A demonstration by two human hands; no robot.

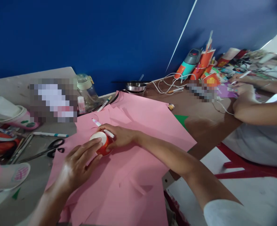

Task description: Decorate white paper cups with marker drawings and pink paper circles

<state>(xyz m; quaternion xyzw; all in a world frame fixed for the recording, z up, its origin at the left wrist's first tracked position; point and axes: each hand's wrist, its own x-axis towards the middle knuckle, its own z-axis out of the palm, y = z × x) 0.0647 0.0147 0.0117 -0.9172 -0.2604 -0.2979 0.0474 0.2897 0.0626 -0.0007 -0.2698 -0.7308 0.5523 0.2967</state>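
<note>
A red paper cup [104,148] stands upside down on pink paper sheets [126,169], its pale round base [98,137] facing up. My left hand [83,160] lies against the cup's left side, fingers reaching over the base. My right hand [117,135] wraps round the cup's right side and also holds a white marker [109,133]. That marker's dark tip points up and left, away from the cup.
Black scissors [46,149] and a capped marker [50,134] lie left of the paper. Behind stand a clear jar [87,91] and a metal bowl [135,87]. Another person's hands [240,84] work at the right, near white cables [160,89].
</note>
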